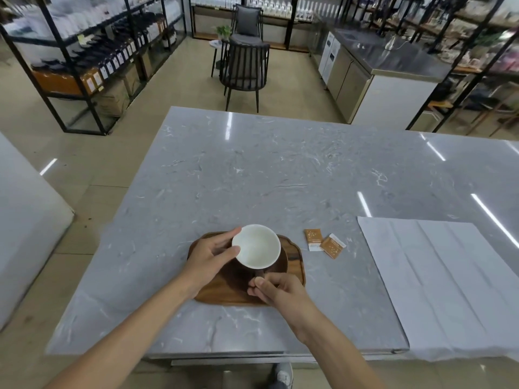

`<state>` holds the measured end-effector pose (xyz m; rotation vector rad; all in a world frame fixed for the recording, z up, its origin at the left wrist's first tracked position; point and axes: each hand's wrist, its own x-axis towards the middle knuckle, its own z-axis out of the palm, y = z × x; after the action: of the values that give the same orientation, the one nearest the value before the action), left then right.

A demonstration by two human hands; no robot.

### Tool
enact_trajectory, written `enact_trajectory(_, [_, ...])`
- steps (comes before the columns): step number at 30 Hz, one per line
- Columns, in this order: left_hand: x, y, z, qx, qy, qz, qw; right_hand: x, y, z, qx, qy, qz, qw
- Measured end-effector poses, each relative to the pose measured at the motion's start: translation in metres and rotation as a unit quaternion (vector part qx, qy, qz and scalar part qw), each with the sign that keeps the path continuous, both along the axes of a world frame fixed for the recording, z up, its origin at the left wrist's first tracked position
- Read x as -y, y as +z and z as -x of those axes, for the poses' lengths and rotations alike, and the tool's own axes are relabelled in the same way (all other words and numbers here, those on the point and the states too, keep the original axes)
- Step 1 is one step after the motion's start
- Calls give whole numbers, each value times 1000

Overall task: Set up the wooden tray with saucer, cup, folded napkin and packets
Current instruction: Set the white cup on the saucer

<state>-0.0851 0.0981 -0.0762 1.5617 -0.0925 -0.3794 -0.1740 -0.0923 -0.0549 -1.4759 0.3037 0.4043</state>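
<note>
Grey marble tabletop [252, 178] carries the wooden tray [295, 265] at the lower centre, with the dark saucer [280, 266] on it. Left hand [209, 258] holds the cup [256, 246] by the rim, right hand [276, 289] pinches its handle; the cup seems almost placed. Two packets [324, 242] and the unfolded napkin [438, 279] wait at right.

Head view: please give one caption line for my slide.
Both hands set the cup on the wooden tray; packets and napkin wait aside.
</note>
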Motion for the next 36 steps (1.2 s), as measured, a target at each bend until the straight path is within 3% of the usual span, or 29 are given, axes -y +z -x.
enact_trajectory(13, [-2,-4,7,33,-39,-11,999,1,-7,11,-10,-21,1,1000])
enact_trajectory(18, [-2,-3,6,39,-55,-29,997,20,-5,6,9,47,111,993])
enact_trajectory(23, [-7,-6,10,25,-72,-44,996,52,4,-14,106,-41,230,966])
enact_trajectory(26, [-5,-9,11,39,-72,-58,995,59,10,-25,162,36,197,966])
enact_trajectory(29, [-4,-9,10,46,-68,-69,994,56,13,-33,200,128,244,940])
enact_trajectory(31, [-3,-9,10,46,-69,-65,994,56,11,-36,215,133,286,924])
enact_trajectory(36, [0,-8,11,38,-55,-62,996,59,5,-41,203,124,293,926])
